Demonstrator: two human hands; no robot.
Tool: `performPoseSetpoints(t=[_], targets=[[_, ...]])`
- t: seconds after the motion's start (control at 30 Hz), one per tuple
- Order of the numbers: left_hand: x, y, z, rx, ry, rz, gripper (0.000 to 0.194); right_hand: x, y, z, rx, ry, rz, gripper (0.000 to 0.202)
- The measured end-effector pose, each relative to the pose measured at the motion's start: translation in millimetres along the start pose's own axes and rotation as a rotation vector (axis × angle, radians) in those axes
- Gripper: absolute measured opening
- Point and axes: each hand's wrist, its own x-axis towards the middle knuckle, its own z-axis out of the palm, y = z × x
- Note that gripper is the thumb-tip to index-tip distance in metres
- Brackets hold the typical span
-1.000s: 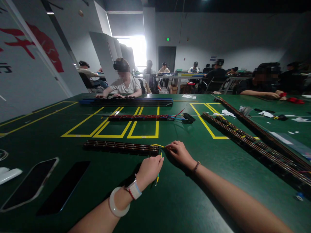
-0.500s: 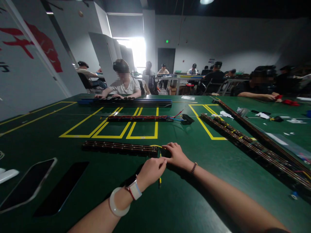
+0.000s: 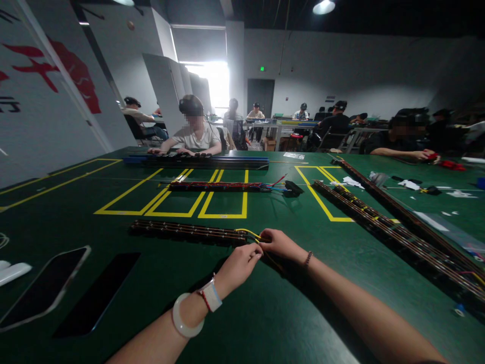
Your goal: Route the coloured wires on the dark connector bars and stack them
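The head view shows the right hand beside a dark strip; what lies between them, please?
In the head view, yellow wiring runs from the dark strip to the right hand.

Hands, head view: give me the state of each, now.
Left hand: curled; whether it is closed on anything cannot be told.
Right hand: closed, holding the yellow wire.

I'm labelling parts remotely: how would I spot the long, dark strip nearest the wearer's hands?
On the green table, find the central yellow tape rectangles. Nearer the wearer lies the long, dark, copper-striped strip. Unlike its neighbours, it has thin yellow wire leading from its right end to the right hand.
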Motion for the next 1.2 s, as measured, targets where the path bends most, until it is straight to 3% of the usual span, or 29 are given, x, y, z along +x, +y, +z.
performPoseSetpoints(t=[0.3,0.47,0.67,0.87,1.03,1.1,1.2], targets=[[5,-9,11.7,-0.331,-0.127,-0.217,0.02,-7,-10,2,0.034,0.094,-0.097,0.014],[6,-10,15.2,-0.548,-0.155,-0.32,0.019,-17,-27,-1,-0.227,0.119,-0.123,0.018],[5,-10,12.1,-0.886,-0.159,-0.43,0.035,-25,-41,2,-0.429,0.092,-0.197,0.012],[6,-14,13.6,-0.907,-0.132,-0.442,0.038,-23,-38,-6,-0.165,0.004,-0.215,0.014],[5,-10,11.9,-0.862,-0.138,-0.416,0.033,-19,-32,-17,-0.129,-0.053,-0.17,0.019],[4,-9,10.7,-0.853,-0.147,-0.424,0.031,-16,-27,-18,-0.107,-0.021,-0.14,0.02],[5,-8,10.5,-0.825,-0.148,-0.441,0.027,-10,-17,-17,-0.116,0.141,-0.101,0.016]])
